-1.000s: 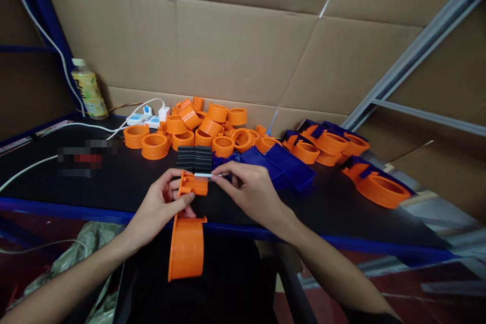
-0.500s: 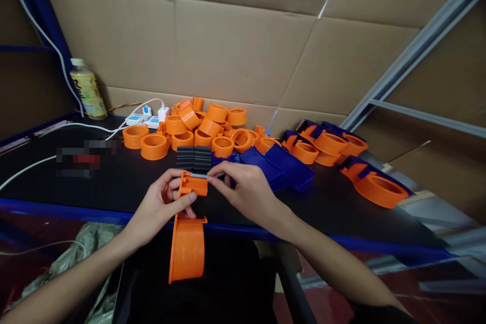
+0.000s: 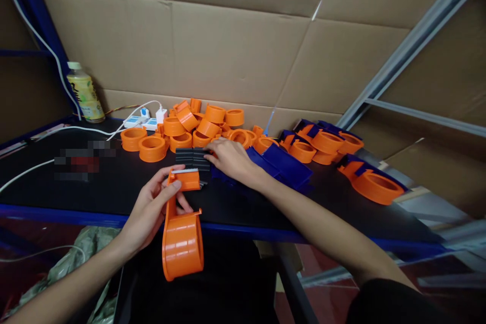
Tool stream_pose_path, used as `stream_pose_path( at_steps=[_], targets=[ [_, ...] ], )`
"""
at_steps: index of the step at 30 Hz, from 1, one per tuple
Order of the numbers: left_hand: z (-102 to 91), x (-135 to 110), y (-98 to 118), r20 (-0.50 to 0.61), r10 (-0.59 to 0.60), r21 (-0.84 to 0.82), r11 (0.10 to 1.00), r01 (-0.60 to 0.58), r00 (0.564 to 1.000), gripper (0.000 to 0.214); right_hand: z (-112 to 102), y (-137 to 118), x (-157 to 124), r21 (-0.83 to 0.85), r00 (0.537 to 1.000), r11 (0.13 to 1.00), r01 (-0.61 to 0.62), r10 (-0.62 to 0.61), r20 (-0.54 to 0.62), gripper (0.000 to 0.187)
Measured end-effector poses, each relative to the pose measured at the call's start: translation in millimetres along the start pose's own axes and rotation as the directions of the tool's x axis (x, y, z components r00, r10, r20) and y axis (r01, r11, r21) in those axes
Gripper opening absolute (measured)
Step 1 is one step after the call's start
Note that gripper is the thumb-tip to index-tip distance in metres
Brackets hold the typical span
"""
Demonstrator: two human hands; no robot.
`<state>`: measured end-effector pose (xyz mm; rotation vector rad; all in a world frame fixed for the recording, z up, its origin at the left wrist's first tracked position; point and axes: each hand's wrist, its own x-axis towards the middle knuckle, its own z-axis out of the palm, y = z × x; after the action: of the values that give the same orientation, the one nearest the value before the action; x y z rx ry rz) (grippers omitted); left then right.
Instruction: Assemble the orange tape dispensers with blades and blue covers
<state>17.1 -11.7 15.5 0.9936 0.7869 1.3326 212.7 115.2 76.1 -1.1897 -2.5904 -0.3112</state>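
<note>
Head view: left hand (image 3: 149,208) is gripping an orange holder (image 3: 181,250) at seven o'clock, while right hand (image 3: 232,159), grip unclear, is touching black pieces (image 3: 185,157) at the holder's twelve, a light pinch likely best.

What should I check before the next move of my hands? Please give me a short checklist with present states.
1. Left hand grips the orange part: ok.
2. Toothed strip lies along the orange part's upper edge: ok.
3. Toothed strip fully seated: cannot tell, too small.
4. Right hand at the black pieces: ok; whether it grips one: cannot tell.
5. Blue parts fully in sight: not ok, right hand and forearm cover some.
6. Bottle capped and apart from both hands: ok.
</note>
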Motion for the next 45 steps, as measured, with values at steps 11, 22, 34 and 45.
stream_pose_path(
  at_steps=[11,22,34,45],
  targets=[
    [-1.4,2.0,-2.4,-0.018,-0.001,-0.015,1.000,0.001,1.000,0.036,9.8,3.4,-1.9,-0.004,0.998,0.998,0.056,-0.056,-0.017,0.016],
    [-0.1,5.8,-6.6,-0.123,0.108,0.025,0.994,-0.106,0.986,0.041,-13.4,14.8,-20.7,0.432,0.834,0.730,0.530,-0.355,-0.423,0.019],
    [-2.3,6.9,-7.7,-0.025,0.081,0.084,0.993,-0.079,0.996,0.037,14.5,-43.7,-38.8,0.383,0.862,0.839,0.387,-0.182,-0.472,0.022],
    [-3.7,4.1,3.0,-0.035,0.021,-0.157,0.987,-0.026,0.999,0.016,-40.4,20.2,-37.2,0.366,0.977,0.911,0.190,-0.139,-0.160,0.027]
  ],
)
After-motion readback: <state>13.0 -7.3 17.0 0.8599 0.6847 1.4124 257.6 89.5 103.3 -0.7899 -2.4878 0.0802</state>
